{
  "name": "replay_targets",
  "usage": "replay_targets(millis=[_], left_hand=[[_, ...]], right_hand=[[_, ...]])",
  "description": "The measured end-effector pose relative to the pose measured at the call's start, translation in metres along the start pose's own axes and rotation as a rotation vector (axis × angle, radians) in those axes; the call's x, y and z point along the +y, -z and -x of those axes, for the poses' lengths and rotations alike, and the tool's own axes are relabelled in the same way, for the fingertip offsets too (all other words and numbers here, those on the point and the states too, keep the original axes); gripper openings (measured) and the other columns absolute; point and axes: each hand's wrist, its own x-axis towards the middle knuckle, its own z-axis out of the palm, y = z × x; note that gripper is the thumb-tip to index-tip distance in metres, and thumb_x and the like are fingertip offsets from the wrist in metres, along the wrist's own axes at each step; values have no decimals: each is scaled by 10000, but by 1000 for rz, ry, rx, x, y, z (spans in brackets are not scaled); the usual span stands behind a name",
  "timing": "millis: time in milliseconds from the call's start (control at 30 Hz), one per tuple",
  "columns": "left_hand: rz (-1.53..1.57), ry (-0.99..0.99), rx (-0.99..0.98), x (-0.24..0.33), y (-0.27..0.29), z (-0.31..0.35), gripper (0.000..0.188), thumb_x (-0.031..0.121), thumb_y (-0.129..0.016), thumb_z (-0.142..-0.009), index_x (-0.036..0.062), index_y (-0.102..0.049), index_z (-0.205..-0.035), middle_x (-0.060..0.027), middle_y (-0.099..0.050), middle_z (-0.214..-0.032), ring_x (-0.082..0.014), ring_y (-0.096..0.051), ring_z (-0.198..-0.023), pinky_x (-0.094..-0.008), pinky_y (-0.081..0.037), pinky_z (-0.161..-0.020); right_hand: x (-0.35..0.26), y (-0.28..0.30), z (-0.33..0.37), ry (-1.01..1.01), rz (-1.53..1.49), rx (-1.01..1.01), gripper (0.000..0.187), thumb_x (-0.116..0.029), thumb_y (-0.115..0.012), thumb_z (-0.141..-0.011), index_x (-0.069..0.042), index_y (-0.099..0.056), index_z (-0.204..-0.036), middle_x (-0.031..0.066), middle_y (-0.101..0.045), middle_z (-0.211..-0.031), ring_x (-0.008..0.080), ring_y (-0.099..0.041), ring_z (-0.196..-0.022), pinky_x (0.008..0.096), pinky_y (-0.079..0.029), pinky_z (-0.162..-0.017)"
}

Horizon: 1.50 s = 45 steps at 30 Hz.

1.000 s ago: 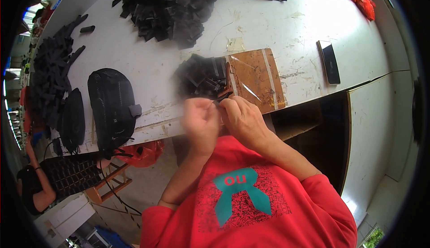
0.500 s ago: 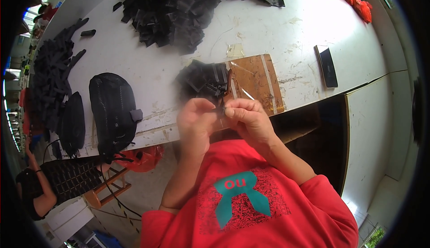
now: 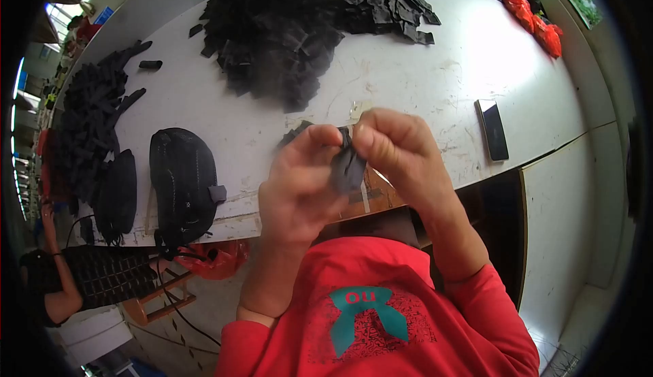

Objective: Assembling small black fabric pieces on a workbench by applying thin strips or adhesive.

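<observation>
Black and soft-looking, a small strip (image 3: 349,167) hangs between the two hands, over the brown board (image 3: 383,197). Its upper end is pinched between thumb and fingers of the right hand (image 3: 401,149), raised above the board. The left hand (image 3: 296,190) is just beside the strip, to the left of the board; its fingers blur, so I cannot tell whether they grasp it. A few black pieces (image 3: 294,134) show past the left hand, left of the board. Well beyond the board, a large heap of black pieces (image 3: 275,37) spreads over the white table (image 3: 435,77). Left of the board lies a black stitched pouch (image 3: 182,183); to its right, a dark phone (image 3: 494,132).
</observation>
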Motion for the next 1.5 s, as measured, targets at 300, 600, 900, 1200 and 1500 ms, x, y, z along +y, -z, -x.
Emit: replay_targets(millis=[300, 600, 900, 1200, 1500], left_hand=[[-632, -352, 367, -30, 29, -9, 282, 61, -536, -823, -29, -452, -1077, -83, -564, -842, -69, -513, -657, -169, -417, -551], [-977, -640, 186, -19, 18, -14, 106, 29, -589, -777, -34, -583, -861, -129, -569, -941, -160, -526, -850, -276, -395, -804], [-261, -598, 294, -27, 9, -11, 93, 94, -510, -852, 8, -539, -874, -95, -563, -872, -161, -519, -831, -313, -378, -833], [-751, -734, 286, -31, 21, -10, 120, 47, -520, -825, -23, -533, -921, -100, -558, -917, -153, -515, -837, -285, -385, -838], [-1455, -574, 239, -10, 23, -10, 122, -25, -610, -727, 2, -570, -840, -91, -596, -766, -163, -583, -657, -259, -463, -596]], right_hand=[[50, 11, -4, -40, -55, 19, 322, -336, -538, -847, -20, -547, -782, -12, -495, -644, 55, -423, -590, 191, -356, -529], [24, -4, 13, 496, 565, 288, 367, -155, -742, -615, -37, -557, -909, 103, -525, -826, 223, -545, -677, 294, -460, -526], [19, -12, 8, 650, 841, 384, 231, 0, -672, -628, 1, -581, -839, 101, -538, -724, 233, -537, -663, 309, -433, -540], [35, -1, 11, 643, 825, 269, 196, 12, -631, -659, -2, -575, -846, 94, -534, -736, 256, -514, -635, 326, -419, -526], [26, -1, 8, 619, 947, 264, 151, -61, -627, -658, -51, -534, -776, 55, -489, -690, 225, -499, -633, 316, -415, -497]])
